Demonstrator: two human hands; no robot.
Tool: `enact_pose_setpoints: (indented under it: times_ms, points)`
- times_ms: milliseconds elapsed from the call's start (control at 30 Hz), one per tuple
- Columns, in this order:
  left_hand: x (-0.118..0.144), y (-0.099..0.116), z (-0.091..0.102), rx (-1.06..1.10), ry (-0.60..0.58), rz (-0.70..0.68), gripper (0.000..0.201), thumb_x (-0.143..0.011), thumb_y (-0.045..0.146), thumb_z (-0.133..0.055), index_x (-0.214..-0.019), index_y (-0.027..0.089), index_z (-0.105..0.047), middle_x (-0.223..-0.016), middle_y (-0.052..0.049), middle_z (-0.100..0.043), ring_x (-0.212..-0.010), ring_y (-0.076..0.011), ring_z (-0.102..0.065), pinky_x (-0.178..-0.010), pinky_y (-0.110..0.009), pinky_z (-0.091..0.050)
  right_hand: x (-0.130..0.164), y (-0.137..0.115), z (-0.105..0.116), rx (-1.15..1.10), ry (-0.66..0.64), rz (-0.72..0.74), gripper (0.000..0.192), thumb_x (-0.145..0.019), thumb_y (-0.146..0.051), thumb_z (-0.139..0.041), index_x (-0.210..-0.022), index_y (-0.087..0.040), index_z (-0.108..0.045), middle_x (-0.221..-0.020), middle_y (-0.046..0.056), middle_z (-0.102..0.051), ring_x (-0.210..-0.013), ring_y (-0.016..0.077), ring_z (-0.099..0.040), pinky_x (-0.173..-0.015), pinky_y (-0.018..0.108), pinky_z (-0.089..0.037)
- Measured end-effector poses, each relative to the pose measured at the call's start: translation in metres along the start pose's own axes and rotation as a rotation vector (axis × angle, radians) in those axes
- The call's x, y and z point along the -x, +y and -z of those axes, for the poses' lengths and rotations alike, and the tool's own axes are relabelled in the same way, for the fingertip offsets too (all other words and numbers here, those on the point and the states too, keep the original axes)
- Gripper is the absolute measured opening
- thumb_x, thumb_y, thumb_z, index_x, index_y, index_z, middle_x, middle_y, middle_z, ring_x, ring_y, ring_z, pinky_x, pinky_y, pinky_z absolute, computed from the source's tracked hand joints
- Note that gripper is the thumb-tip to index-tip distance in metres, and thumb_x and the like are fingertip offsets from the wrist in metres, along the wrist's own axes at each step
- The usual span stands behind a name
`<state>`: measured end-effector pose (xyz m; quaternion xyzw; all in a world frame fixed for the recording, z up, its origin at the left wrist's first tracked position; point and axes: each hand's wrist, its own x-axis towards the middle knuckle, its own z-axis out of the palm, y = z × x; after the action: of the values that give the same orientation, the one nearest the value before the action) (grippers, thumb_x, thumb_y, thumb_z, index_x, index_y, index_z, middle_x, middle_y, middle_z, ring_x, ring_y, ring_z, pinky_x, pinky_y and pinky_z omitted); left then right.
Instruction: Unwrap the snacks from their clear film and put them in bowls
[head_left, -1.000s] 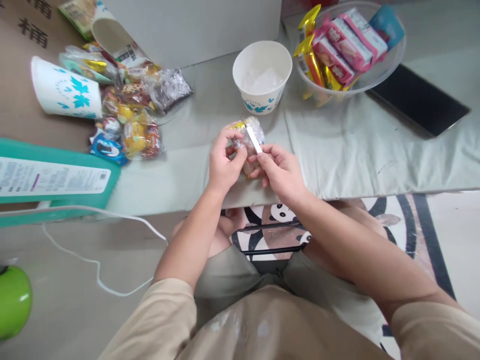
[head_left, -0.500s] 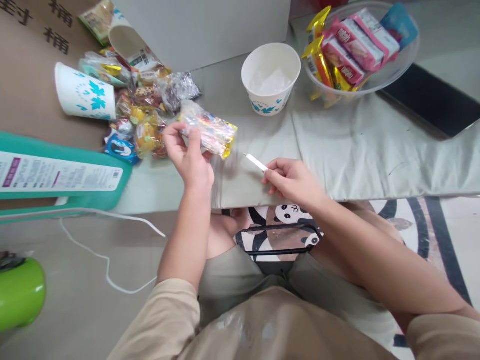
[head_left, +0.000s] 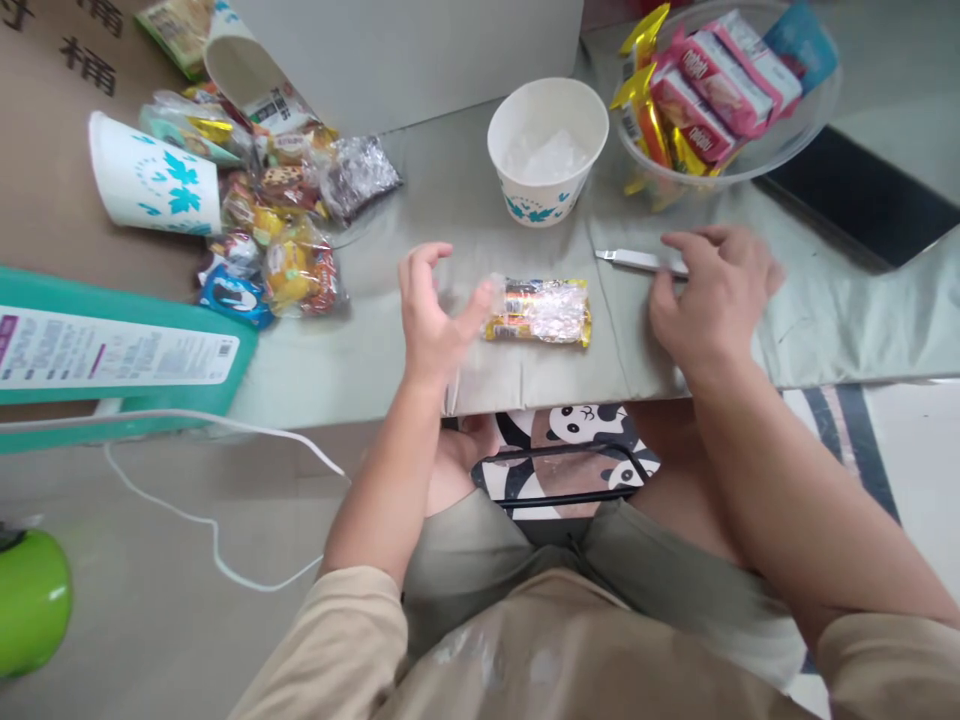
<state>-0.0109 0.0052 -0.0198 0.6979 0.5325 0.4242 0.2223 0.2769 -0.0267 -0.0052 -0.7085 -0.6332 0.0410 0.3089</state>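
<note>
A clear-wrapped snack packet (head_left: pixel 544 310) with yellow ends lies flat on the cloth-covered table. My left hand (head_left: pixel 439 315) is at its left end, fingers spread and curved, the thumb by the loose clear wrap; nothing is gripped in it. To the right, a slim white utility knife (head_left: pixel 637 260) with a metal tip rests on the cloth, pointing left. My right hand (head_left: pixel 716 290) is over its rear end, thumb and forefinger apart on either side of it. A white paper cup (head_left: pixel 547 150) with blue leaves and clear plastic scraps inside stands behind the packet.
A clear bowl (head_left: pixel 821 125) of wrapped snacks stands at the back right, beside a black phone (head_left: pixel 862 200). At left are a tipped paper cup (head_left: pixel 154 180), piled snack packets (head_left: pixel 296 265) and a green box (head_left: pixel 120 350). A white cable (head_left: pixel 217 540) hangs below the table edge.
The snack packet has come down from my left hand onto the table, farther right. My left hand has opened. My right hand has moved right and laid down the utility knife.
</note>
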Motion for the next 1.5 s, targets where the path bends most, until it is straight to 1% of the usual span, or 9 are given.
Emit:
enact_pose_setpoints:
  times_ms: [200,400,533,733,900,1100,1300,1400,1500]
  points:
    - [-0.008,-0.005,-0.006,0.056,-0.211,0.042,0.049,-0.09,0.044,-0.067,-0.135,0.029,-0.051,-0.132,-0.009,-0.066,-0.117,-0.022,-0.066,-0.093,-0.034,-0.056,0.009,-0.041,-0.009,-0.319,-0.313,0.365,0.052,-0.081,-0.028,-0.054,-0.132,-0.023,-0.06,-0.12,0.013,-0.069,-0.114,0.0317,-0.062,-0.102,0.051,-0.048]
    - [-0.017,-0.022,0.015,0.026,-0.019,0.254,0.022,-0.082,0.015,-0.057,-0.101,0.024,-0.063,-0.093,-0.003,-0.073,-0.086,-0.016,-0.071,-0.074,-0.028,-0.059,0.001,-0.025,-0.005,-0.343,-0.23,0.1,0.014,-0.078,-0.022,-0.053,-0.082,-0.022,-0.066,-0.087,0.007,-0.068,-0.088,0.0241,-0.064,-0.087,0.044,-0.052]
    - [-0.021,-0.03,0.039,-0.016,0.143,0.236,0.016,-0.08,0.02,-0.062,-0.095,0.022,-0.065,-0.097,-0.004,-0.073,-0.098,-0.0192,-0.071,-0.091,-0.034,-0.058,-0.002,-0.005,0.007,-0.202,0.027,-0.108,0.016,-0.075,-0.016,-0.05,-0.081,-0.022,-0.065,-0.086,0.008,-0.067,-0.088,0.026,-0.064,-0.089,0.049,-0.051]
    - [-0.019,-0.009,0.059,-0.04,-0.408,-0.044,0.042,-0.072,0.033,-0.077,-0.112,0.023,-0.072,-0.134,-0.009,-0.069,-0.13,-0.0275,-0.062,-0.114,-0.043,-0.048,0.002,-0.017,0.008,-0.277,-0.185,0.296,0.022,-0.083,-0.034,-0.064,-0.103,-0.024,-0.067,-0.116,0.014,-0.071,-0.113,0.0322,-0.065,-0.101,0.05,-0.048]
    - [-0.022,-0.008,0.058,-0.081,-0.351,0.058,0.023,-0.08,0.033,-0.071,-0.099,0.021,-0.077,-0.117,-0.009,-0.076,-0.112,-0.0242,-0.07,-0.106,-0.042,-0.053,-0.002,-0.024,-0.002,-0.218,-0.194,0.192,0.019,-0.093,-0.034,-0.052,-0.091,-0.025,-0.069,-0.104,0.01,-0.073,-0.103,0.0284,-0.067,-0.096,0.048,-0.049]
    - [-0.024,-0.008,0.065,-0.027,-0.402,0.084,0.017,-0.08,0.035,-0.071,-0.09,0.022,-0.078,-0.112,-0.01,-0.077,-0.106,-0.0237,-0.072,-0.098,-0.039,-0.057,-0.003,-0.031,-0.004,-0.218,-0.317,0.377,0.019,-0.089,-0.039,-0.061,-0.098,-0.025,-0.071,-0.117,0.009,-0.073,-0.113,0.0288,-0.065,-0.1,0.046,-0.045]
    - [-0.03,-0.013,0.059,-0.034,-0.194,0.188,0.014,-0.084,0.033,-0.066,-0.081,0.021,-0.073,-0.091,-0.005,-0.077,-0.09,-0.0194,-0.071,-0.088,-0.034,-0.057,-0.018,-0.044,-0.013,-0.1,-0.212,0.186,0.021,-0.095,-0.032,-0.051,-0.093,-0.023,-0.069,-0.099,0.01,-0.074,-0.1,0.0279,-0.067,-0.093,0.045,-0.046]
    - [-0.041,-0.013,0.051,-0.161,0.086,0.294,0.006,-0.082,0.026,-0.068,-0.084,0.02,-0.069,-0.082,-0.003,-0.071,-0.083,-0.0196,-0.068,-0.089,-0.038,-0.056,-0.035,-0.059,-0.011,0.017,-0.048,-0.004,0.021,-0.093,-0.028,-0.051,-0.1,-0.021,-0.069,-0.101,0.013,-0.072,-0.104,0.0321,-0.064,-0.097,0.051,-0.044]
    - [-0.042,-0.004,0.047,-0.254,0.361,0.193,0.025,-0.076,0.012,-0.069,-0.1,0.02,-0.066,-0.103,-0.007,-0.067,-0.103,-0.0241,-0.065,-0.101,-0.043,-0.051,-0.042,-0.078,-0.007,0.017,0.105,0.038,0.023,-0.093,-0.026,-0.049,-0.1,-0.021,-0.07,-0.103,0.014,-0.07,-0.106,0.0325,-0.062,-0.097,0.051,-0.045]
